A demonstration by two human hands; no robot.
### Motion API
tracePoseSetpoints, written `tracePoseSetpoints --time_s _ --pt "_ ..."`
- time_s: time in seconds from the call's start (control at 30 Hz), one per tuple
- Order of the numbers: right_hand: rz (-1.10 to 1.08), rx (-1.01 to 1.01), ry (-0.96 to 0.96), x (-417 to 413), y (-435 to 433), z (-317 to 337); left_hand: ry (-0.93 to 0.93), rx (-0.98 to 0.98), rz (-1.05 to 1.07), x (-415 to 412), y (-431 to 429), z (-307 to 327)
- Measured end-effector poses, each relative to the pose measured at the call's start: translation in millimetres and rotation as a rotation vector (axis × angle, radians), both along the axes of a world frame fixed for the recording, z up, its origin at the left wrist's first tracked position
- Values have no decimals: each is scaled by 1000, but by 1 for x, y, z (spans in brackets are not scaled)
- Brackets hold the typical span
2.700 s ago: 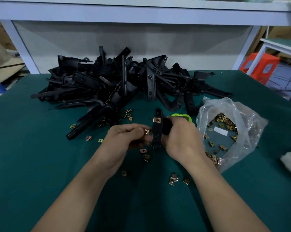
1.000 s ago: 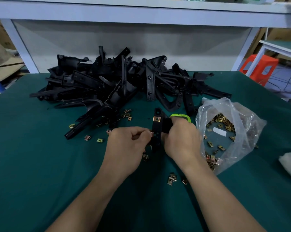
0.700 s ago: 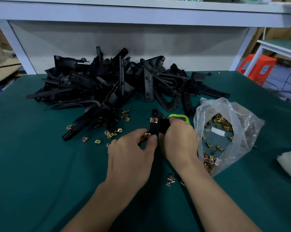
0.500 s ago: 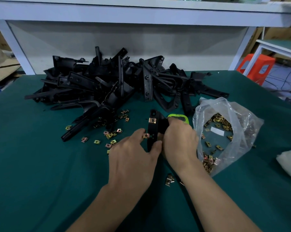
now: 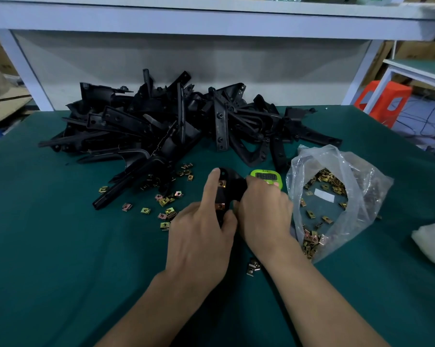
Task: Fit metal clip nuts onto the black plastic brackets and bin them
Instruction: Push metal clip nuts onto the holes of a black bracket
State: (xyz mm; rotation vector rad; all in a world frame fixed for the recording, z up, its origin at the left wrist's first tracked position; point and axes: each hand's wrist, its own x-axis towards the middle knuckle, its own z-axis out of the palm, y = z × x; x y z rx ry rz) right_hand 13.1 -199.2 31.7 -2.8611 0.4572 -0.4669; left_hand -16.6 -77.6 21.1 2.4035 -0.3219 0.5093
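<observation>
Both hands meet over the middle of the green-covered counter (image 5: 48,246), holding one black plastic bracket (image 5: 232,187) upright between them; the right hand (image 5: 264,209) has its fingers (image 5: 255,187) curled round the bracket's right side, gripping it; the left hand (image 5: 201,234) lays its index finger (image 5: 211,186) straight up the bracket's left edge while its thumb (image 5: 230,220) hooks round the lower end, so it too grips the part; two brass-coloured clip nuts (image 5: 221,183) sit on the bracket, one near the top, one lower down; loose clip nuts (image 5: 166,202) lie scattered on the counter to the left of the hands, with a few more near the right wrist; a tangled pile of black brackets (image 5: 161,126) spreads across the back of the counter; a clear plastic bag (image 5: 356,186) holding more clip nuts lies open just right of the right hand; a green digital timer (image 5: 266,176) shows beyond the right knuckles, between bracket and bag
</observation>
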Motion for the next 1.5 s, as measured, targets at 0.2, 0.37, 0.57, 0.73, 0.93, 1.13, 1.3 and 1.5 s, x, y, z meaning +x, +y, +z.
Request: tracePoseSetpoints --time_s 0.2,0.37,0.57,0.73,0.93,1.13,1.3,1.5 --pt "51 95 -42 -2 -4 -1 153 -198 -7 0 -1 -2" --pt "72 150 -116 -4 -7 -2 174 -18 125 1 -1 5" --pt "140 167 -149 -4 -6 -6 135 -73 98 5 1 2" --pt "243 212 -97 -5 -7 -2 137 -219 27 13 8 -7" --pt "537 527 -35 -15 -5 17 27 -422 17 29 18 -3" --pt "480 667 131 -40 -22 24 86 -626 2 41 27 10" --pt "416 804 135 -61 -17 20 115 -601 -14 35 25 13" --pt "335 971 45 -66 -15 14 229 -654 -37 30 23 18"
